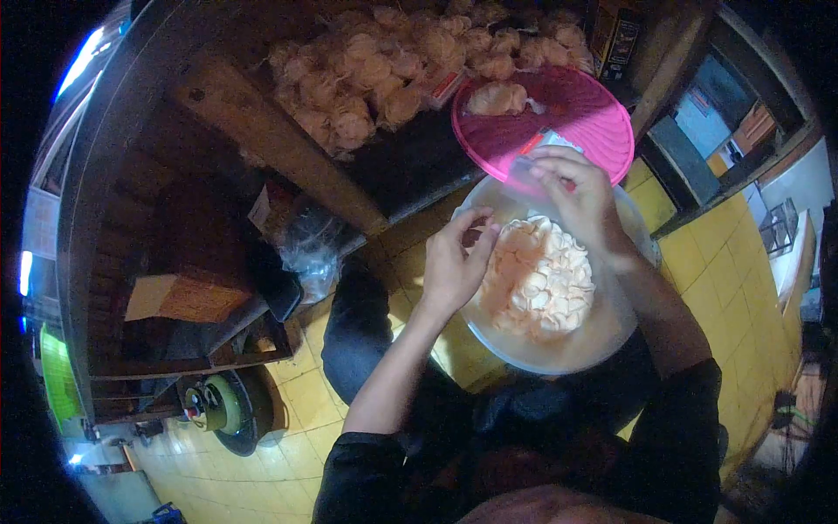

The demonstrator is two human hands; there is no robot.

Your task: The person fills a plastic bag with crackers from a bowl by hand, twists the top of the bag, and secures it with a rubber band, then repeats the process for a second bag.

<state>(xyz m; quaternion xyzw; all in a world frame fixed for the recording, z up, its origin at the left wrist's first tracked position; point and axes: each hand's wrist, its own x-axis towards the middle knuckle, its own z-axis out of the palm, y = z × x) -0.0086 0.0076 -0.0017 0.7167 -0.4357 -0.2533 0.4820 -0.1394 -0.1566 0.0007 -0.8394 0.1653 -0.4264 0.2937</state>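
Observation:
A large pale translucent tub [611,336] rests at my lap, with a heap of thin, pale round pieces [546,284] inside. My left hand [458,258] is over the tub's left rim, thumb and fingers curled but apart, with nothing visible between them. Over the far rim, my right hand [572,188] pinches a small translucent piece, perhaps plastic, too blurred to name. Just beyond it lies a pink ridged tray [602,113], bearing a filled clear bag [497,99] and a small red and white packet [554,140].
Many filled bags [358,79] are piled on the dark wooden shelf ahead. A wooden beam [271,131] slants at the left, near a cardboard box [188,297] and clear plastic bags [310,258]. A green round object [223,406] stands on the yellow tiled floor [305,437].

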